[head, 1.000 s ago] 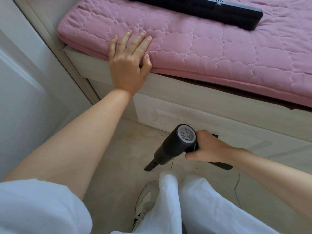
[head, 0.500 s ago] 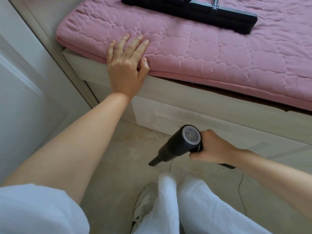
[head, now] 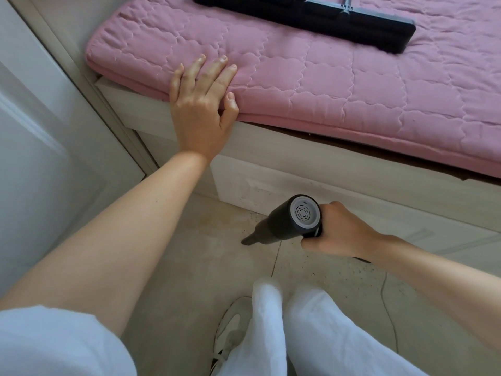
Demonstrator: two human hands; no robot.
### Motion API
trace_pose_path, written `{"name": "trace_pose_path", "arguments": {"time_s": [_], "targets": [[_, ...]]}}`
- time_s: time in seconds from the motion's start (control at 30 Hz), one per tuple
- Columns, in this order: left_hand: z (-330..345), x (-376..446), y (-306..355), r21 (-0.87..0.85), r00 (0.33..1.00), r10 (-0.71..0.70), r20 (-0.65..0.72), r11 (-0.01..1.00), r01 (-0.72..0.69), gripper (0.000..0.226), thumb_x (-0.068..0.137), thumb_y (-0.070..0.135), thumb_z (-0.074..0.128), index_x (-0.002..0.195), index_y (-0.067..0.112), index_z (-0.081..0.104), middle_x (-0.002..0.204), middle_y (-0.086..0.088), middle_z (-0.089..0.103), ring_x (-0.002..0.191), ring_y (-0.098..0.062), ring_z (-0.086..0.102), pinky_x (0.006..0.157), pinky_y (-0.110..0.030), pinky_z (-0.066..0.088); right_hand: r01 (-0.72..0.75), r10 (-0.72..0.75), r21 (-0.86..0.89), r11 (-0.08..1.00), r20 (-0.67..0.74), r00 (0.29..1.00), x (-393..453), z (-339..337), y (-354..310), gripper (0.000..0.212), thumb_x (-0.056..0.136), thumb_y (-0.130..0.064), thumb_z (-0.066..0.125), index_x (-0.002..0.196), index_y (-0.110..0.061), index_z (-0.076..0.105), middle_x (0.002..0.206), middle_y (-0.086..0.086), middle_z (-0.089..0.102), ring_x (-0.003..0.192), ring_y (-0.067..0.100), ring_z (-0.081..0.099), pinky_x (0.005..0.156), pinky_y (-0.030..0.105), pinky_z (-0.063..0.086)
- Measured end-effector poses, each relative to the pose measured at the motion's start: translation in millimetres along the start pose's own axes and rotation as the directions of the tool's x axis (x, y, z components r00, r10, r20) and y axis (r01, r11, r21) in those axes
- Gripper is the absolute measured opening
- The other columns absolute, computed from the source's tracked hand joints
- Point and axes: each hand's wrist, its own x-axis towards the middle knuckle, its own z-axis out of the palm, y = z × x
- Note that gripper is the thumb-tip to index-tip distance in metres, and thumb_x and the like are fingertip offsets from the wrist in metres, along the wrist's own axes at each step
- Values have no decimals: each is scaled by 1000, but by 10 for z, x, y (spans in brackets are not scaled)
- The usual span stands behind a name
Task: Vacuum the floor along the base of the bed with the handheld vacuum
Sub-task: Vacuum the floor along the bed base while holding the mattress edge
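My right hand (head: 343, 234) grips the handle of a black handheld vacuum (head: 282, 225) with a grey vented rear cap. Its narrow nozzle points down and left, with the tip just above the beige tiled floor (head: 195, 270), a short way out from the bed's pale wooden base (head: 339, 183). Dark specks lie on the floor along that base. My left hand (head: 202, 104) rests flat, fingers spread, on the edge of the pink quilted mattress pad (head: 352, 85).
A long black flat mop head (head: 311, 14) lies on the pad at the top. A white door or cabinet panel (head: 40, 147) stands at the left. My white trouser legs (head: 298, 335) and a shoe (head: 230, 329) are below the vacuum. A thin cord (head: 386, 302) trails on the floor at right.
The vacuum and my right hand have shifted a little to the right along the bed base, with the nozzle tip following. My left hand stays on the pad edge.
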Motion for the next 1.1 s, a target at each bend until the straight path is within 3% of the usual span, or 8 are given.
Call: {"name": "trace_pose_path", "arguments": {"time_s": [0.37, 0.53, 0.73, 0.87, 0.97, 1.1], "targets": [[-16, 14, 0, -1, 1000, 9, 12, 1000, -9, 39, 92, 22, 46, 127, 20, 65, 135, 2, 60, 129, -25, 50, 113, -48, 29, 7, -8, -72, 997, -17, 1000, 106, 21, -43, 27, 61, -29, 67, 69, -39, 43, 60, -8, 59, 55, 10, 57, 50, 34, 49], [-11, -14, -73, -10, 998, 58, 4, 998, -58, 40, 93, 19, 44, 127, 17, 65, 135, 1, 59, 129, -25, 50, 113, -47, 29, 8, -12, -84, 996, -46, 999, 111, 33, 1, 30, 61, -32, 68, 70, -44, 41, 57, -14, 56, 53, 6, 55, 45, 21, 41], [-66, -12, -75, -39, 998, 65, 12, 997, -65, 39, 94, 18, 43, 126, 15, 65, 133, -1, 60, 129, -25, 50, 111, -47, 31, -8, -1, -104, 995, -84, 996, 109, 41, 76, 28, 62, -27, 72, 84, -30, 55, 59, -13, 58, 54, 9, 58, 46, 25, 47], [-127, 25, -42, -41, 998, 50, 32, 998, -49, 40, 95, 19, 41, 127, 14, 64, 133, -1, 60, 129, -26, 50, 111, -50, 32, 15, -33, -134, 991, -133, 991, 95, 79, 120, 38, 62, -28, 74, 98, -25, 62, 66, -12, 60, 58, 13, 59, 49, 28, 49], [-140, 44, 46, -28, 998, 17, 55, 999, -15, 40, 97, 23, 39, 129, 16, 63, 135, 1, 59, 130, -25, 48, 113, -48, 28, -31, 7, -128, 991, -186, 983, 25, 159, 134, 32, 59, -28, 73, 84, -36, 55, 56, -16, 50, 52, 14, 54, 45, 19, 37], [-161, 94, 152, 3, 993, 32, 111, 999, -32, 43, 98, 28, 36, 133, 20, 59, 138, 4, 56, 132, -28, 46, 115, -49, 25, -62, 43, -88, 994, -203, 978, -37, 234, 125, 42, 58, -28, 71, 68, -49, 36, 54, -16, 48, 53, 17, 56, 46, 23, 39]]}}
